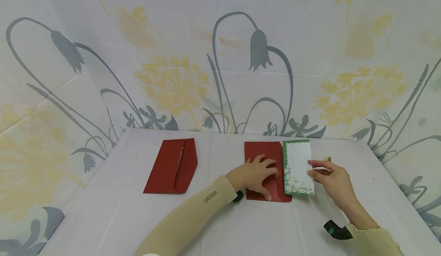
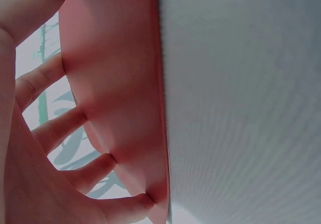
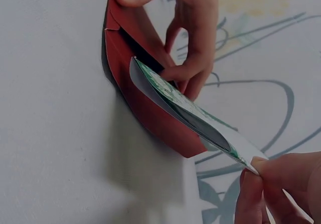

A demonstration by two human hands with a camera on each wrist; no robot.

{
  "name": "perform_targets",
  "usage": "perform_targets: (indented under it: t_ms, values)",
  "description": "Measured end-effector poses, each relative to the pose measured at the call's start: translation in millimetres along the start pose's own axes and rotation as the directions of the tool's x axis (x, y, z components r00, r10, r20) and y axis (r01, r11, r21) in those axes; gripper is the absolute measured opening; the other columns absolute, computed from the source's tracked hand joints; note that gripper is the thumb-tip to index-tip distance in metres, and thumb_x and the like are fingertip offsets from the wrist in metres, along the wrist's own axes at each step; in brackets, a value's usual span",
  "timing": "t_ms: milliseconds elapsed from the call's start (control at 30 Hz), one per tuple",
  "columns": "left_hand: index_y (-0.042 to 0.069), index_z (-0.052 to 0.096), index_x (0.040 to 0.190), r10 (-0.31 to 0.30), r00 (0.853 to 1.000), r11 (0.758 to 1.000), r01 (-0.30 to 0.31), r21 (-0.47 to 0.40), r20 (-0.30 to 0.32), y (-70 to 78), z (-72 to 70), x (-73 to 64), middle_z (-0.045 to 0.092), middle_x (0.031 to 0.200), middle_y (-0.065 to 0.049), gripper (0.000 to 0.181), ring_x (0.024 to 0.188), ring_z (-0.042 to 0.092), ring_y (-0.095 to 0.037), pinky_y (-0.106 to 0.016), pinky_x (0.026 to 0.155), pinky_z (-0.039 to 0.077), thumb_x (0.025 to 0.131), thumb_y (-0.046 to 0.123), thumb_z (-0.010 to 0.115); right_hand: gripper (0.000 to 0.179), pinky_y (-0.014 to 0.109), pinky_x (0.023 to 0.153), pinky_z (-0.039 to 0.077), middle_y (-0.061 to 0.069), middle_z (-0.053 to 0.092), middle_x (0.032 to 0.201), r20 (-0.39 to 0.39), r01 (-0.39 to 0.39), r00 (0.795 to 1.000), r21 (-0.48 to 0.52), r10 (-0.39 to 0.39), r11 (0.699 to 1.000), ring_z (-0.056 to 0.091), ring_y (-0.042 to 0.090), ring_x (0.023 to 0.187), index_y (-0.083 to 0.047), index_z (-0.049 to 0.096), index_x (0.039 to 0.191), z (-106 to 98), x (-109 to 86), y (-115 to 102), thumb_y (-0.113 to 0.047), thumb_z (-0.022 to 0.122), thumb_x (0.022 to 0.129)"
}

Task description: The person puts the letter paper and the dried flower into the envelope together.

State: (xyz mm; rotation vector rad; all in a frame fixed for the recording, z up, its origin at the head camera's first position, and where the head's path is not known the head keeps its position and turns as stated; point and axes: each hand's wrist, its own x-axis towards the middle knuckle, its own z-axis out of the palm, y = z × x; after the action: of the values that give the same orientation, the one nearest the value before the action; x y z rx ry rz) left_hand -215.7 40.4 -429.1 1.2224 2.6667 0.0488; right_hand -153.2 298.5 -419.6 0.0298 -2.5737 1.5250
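My left hand (image 1: 255, 174) rests with spread fingers on a red envelope (image 1: 262, 148). In the left wrist view, its fingertips (image 2: 145, 199) press into the red paper. My right hand (image 1: 337, 180) pinches the right edge of a folded greeting card (image 1: 297, 160) with a green border and white flowers. The card stands at the envelope's right side. In the right wrist view, the card (image 3: 195, 111) bows slightly apart at its fold, its far end over the envelope's open mouth (image 3: 145, 53). The left palm hides part of the envelope.
A second red envelope (image 1: 165, 164) lies to the left, its flap to the right. A small gold-coloured thing (image 1: 328, 158) shows behind my right hand. White cloth covers the table (image 1: 113, 210), and a flower-printed cloth (image 1: 234, 76) hangs at the back.
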Motion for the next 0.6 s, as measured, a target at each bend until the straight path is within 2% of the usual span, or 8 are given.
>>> perform_targets:
  t_ms: [67,133,300,600]
  values:
    - [0.037,0.051,0.131,0.002,1.000,1.000,-0.002,-0.002,-0.001,0.2,-0.4,0.0,0.024,0.160,0.006,0.066,0.147,0.017,-0.031,-0.053,0.109,0.035,0.077,0.067,0.073,0.039,0.021,0.070,0.056,0.013,0.070,0.103,-0.002,-0.014,1.000,-0.013,0.014,1.000,0.068,0.001,0.080,0.006,0.063,0.125,2.7,-0.3,1.5,-0.011,0.073,0.091]
    - [0.036,0.051,0.131,0.003,1.000,1.000,-0.003,-0.002,-0.001,0.4,-0.5,0.0,0.024,0.160,0.006,0.066,0.147,0.017,-0.032,-0.054,0.109,0.035,0.077,0.066,0.073,0.039,0.021,0.070,0.056,0.010,0.070,0.103,0.000,-0.024,1.000,-0.038,0.024,0.999,0.067,0.001,0.080,0.005,0.064,0.125,5.4,-0.6,2.3,-0.012,0.074,0.091]
    - [0.036,0.051,0.130,0.002,1.000,1.000,-0.002,-0.003,-0.004,0.3,-0.2,-0.4,0.025,0.160,0.006,0.066,0.148,0.018,-0.032,-0.054,0.109,0.035,0.077,0.066,0.074,0.037,0.023,0.067,0.056,0.018,0.069,0.107,0.009,-0.049,0.999,-0.108,0.050,0.993,0.068,0.003,0.077,0.003,0.066,0.123,12.1,-2.1,0.5,-0.013,0.074,0.091]
    - [0.037,0.051,0.131,0.003,1.000,1.000,-0.003,-0.001,-0.004,-1.0,2.5,1.2,0.024,0.159,0.008,0.066,0.148,0.017,-0.031,-0.053,0.109,0.035,0.076,0.068,0.072,0.035,0.022,0.062,0.053,0.017,0.072,0.102,0.008,-0.050,0.999,-0.186,0.053,0.981,0.068,0.006,0.076,0.002,0.068,0.120,21.8,-3.7,-3.8,-0.009,0.076,0.088]
